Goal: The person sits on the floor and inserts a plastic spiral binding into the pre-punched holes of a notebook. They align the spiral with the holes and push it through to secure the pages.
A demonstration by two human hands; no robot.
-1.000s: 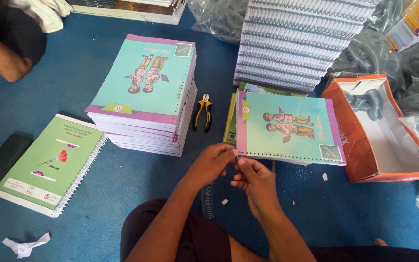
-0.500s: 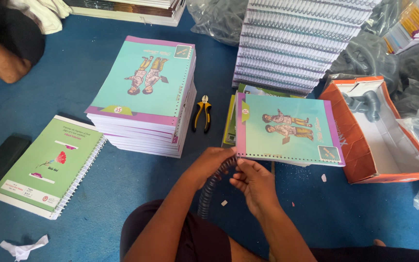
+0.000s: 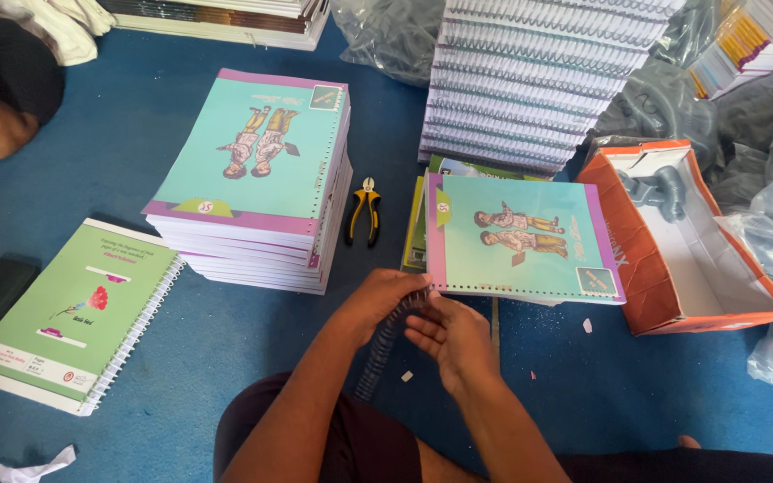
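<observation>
Your left hand [image 3: 385, 300] and right hand [image 3: 447, 333] pinch the dark spiral coil [image 3: 388, 335] closed-fingered at the teal notebook [image 3: 521, 237]'s punched edge. Bare blue floor [image 3: 225, 349] lies open just left; the pliers [image 3: 361, 210] sit beyond.

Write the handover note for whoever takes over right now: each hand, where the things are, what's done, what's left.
Left hand: holds the dark spiral coil at the punched corner of the teal book.
Right hand: fingers on the coil's top end, beside the left hand.
Book: lies flat on the blue floor, punched edge toward the person.
Coil: only its top end is at the holes; the rest hangs free toward the lap.
Done: a tall stack of bound books behind.
Left: this book, plus the unbound stack at left. Pliers lie between the stack and the book.
</observation>
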